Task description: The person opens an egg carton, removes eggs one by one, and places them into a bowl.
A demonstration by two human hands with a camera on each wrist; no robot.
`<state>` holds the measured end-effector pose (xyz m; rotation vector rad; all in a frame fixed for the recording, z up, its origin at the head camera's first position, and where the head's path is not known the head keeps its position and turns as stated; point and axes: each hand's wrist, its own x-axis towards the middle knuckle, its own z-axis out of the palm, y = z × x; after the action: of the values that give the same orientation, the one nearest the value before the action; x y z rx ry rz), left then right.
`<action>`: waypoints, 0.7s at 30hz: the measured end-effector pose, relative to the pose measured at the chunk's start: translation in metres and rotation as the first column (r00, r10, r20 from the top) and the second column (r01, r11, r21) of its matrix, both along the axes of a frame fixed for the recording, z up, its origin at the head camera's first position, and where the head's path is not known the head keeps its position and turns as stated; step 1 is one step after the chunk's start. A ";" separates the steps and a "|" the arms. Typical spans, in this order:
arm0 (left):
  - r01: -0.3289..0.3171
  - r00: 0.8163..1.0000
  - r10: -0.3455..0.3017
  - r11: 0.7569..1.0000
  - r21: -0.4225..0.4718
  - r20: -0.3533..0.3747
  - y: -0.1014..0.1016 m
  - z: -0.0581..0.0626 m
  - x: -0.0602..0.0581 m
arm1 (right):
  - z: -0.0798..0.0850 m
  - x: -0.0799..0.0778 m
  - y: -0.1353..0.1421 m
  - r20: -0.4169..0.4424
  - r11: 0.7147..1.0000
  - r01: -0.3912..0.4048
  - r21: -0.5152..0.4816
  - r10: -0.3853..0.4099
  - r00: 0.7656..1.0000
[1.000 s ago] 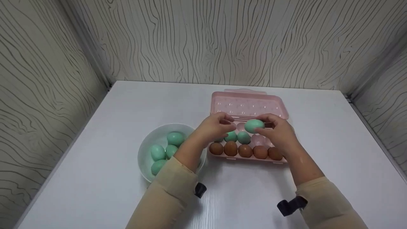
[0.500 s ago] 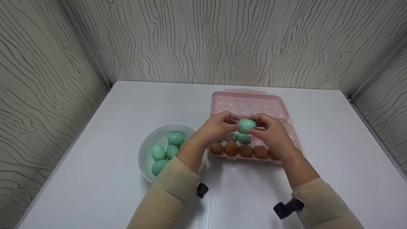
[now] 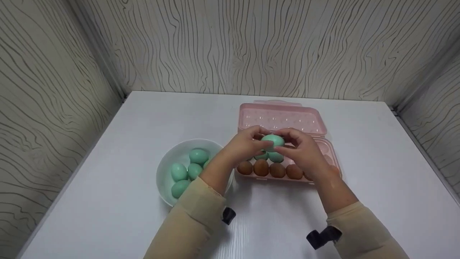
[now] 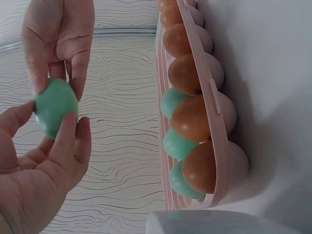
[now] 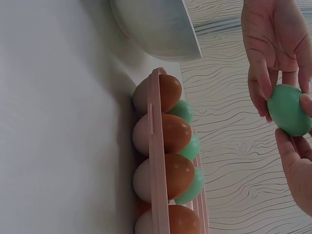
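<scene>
A pale green egg (image 3: 274, 141) is held level in the air above the pink egg carton (image 3: 329, 147), between both hands. My left hand (image 3: 246, 144) pinches its left end with thumb and fingers. On its right end the thumb and fingers of my right hand (image 3: 303, 153) also grip. Both wrist views show the green egg (image 4: 56, 105) with fingertips of each hand on it. Brown eggs (image 3: 261, 168) line the carton's near row, and several green eggs (image 3: 276, 157) sit behind them. Part of the carton's back rows is hidden by my hands.
Left of the carton stands a white bowl (image 3: 163, 171) with several green eggs (image 3: 198, 156), partly covered by my left forearm. The carton's lid (image 3: 284, 117) lies open toward the back of the white table (image 3: 161, 111). Patterned panels (image 3: 230, 46) enclose the table.
My right hand has moved left with the green egg, bringing it to my left hand. My left hand has shifted slightly right, and its fingers now grip the egg too.
</scene>
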<state>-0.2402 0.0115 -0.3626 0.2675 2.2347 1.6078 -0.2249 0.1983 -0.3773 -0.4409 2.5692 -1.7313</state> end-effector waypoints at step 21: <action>0.034 0.999 -0.033 0.998 -0.050 0.023 -0.007 0.004 -0.001 | 0.021 0.011 -0.011 0.039 0.996 -0.082 -0.039 0.083 0.996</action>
<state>-0.2411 0.0040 -0.3587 0.2708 2.2385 1.5283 -0.2138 0.1869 -0.3568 -0.5001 2.4584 -1.7449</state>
